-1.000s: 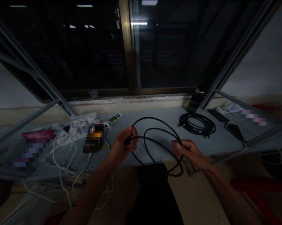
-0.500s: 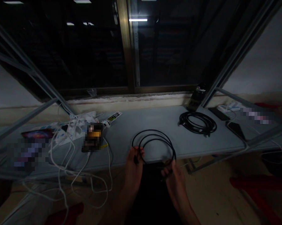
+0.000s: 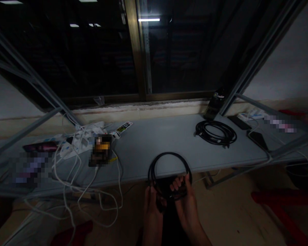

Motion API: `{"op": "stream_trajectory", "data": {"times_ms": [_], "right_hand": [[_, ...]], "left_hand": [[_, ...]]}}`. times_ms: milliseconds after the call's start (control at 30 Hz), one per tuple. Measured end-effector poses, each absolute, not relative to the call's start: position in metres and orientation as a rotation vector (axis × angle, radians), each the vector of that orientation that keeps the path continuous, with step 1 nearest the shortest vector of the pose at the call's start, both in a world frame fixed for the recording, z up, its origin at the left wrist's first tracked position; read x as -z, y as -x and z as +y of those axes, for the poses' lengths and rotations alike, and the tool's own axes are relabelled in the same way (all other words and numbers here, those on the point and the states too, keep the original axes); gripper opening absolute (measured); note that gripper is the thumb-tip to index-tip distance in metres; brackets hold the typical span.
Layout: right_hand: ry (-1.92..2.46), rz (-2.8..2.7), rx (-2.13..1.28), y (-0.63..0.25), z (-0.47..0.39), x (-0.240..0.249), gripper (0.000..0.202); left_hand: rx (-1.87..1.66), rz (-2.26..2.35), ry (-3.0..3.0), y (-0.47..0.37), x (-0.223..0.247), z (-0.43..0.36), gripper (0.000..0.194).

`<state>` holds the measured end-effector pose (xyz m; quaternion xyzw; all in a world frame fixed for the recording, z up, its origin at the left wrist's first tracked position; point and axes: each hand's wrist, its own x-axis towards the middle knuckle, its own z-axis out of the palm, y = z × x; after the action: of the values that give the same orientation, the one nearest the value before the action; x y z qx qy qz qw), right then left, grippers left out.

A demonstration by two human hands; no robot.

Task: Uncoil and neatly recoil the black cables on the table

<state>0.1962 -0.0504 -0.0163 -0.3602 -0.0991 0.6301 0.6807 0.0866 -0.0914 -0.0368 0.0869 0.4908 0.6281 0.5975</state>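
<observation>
A black cable (image 3: 169, 153) hangs in a round coil between my two hands at the front edge of the table. My left hand (image 3: 154, 200) is closed on the lower left of the coil. On the right side, my right hand (image 3: 183, 191) has its fingers curled round the loops, with the thumb pointing up. The cable's ends are too dark to make out. A second coil of black cable (image 3: 215, 132) lies on the table, further back and to the right.
A dark bottle (image 3: 214, 104) stands by the window. White cords (image 3: 67, 181) tangle over the table's left front edge, near a phone-like device (image 3: 100, 150). Metal posts (image 3: 236, 82) slant up on both sides. A red stool (image 3: 279, 205) is at lower right.
The spread loops have come together into a tighter, rounder coil. My left hand has moved down and right, closer to my right hand. The coil has dropped nearer to me.
</observation>
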Motion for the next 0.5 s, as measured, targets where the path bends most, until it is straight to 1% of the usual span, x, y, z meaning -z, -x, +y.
{"op": "stream_trajectory", "data": {"times_ms": [133, 267, 367, 500], "right_hand": [[0.888, -0.388, -1.401, -0.185, -0.069, 0.020, 0.056], [1.058, -0.741, -1.126, -0.181, -0.078, 0.011, 0.051], [1.025, -0.898, -0.909, -0.180, -0.063, -0.015, 0.056], [0.894, -1.022, -0.752, -0.182, -0.009, -0.058, 0.065]], "left_hand": [[-1.441, 1.054, -0.169, -0.103, 0.030, -0.086, 0.073], [-1.390, 0.991, -0.243, -0.113, 0.016, -0.084, 0.069], [-1.360, 0.958, -0.346, -0.118, 0.001, -0.072, 0.072], [-1.256, 0.860, -0.515, -0.120, -0.018, -0.033, 0.071]]}}
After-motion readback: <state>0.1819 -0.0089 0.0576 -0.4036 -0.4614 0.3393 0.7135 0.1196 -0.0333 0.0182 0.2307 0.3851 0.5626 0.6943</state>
